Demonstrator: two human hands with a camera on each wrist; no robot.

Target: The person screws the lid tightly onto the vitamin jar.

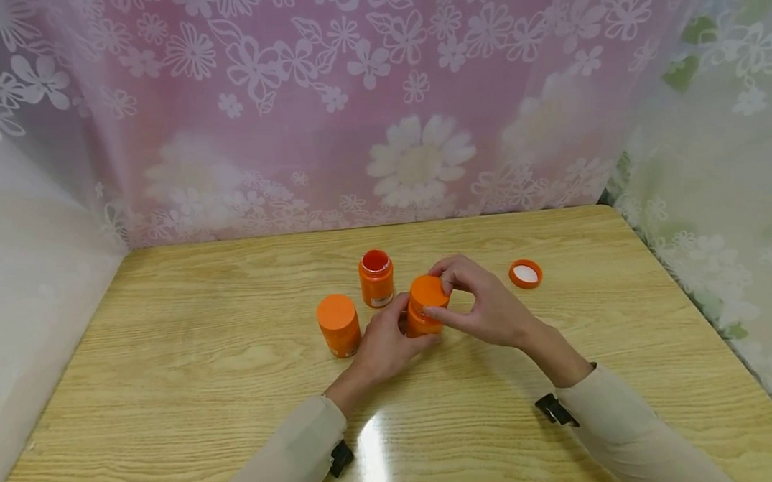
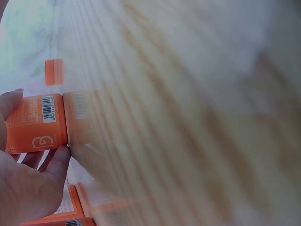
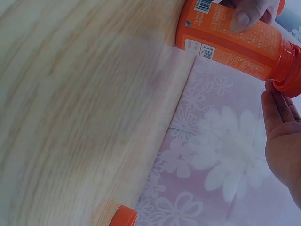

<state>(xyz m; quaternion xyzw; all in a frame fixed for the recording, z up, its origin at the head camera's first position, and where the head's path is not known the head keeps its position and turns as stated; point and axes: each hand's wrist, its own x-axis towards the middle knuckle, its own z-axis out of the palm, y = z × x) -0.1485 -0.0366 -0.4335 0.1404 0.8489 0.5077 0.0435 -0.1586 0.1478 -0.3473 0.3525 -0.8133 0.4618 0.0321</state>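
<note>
My left hand (image 1: 384,345) grips an orange plastic bottle (image 1: 423,326) round its body, and the bottle stands upright on the table. On its top is an orange screw lid (image 1: 428,291), pinched at the rim between the thumb and fingers of my right hand (image 1: 492,310). From the right wrist view, the lid (image 3: 292,77) sits over the bottle's neck, with fingertips right at its edge. Left of my left hand stands a lidded orange bottle (image 1: 339,326). Behind it, an uncapped one (image 1: 377,281) shows its red mouth.
A loose orange lid (image 1: 526,274) lies with its white inside up, right of my right hand. The wooden table (image 1: 191,379) meets a pink flowered curtain (image 1: 279,166) at its back edge, with pale curtains on both sides.
</note>
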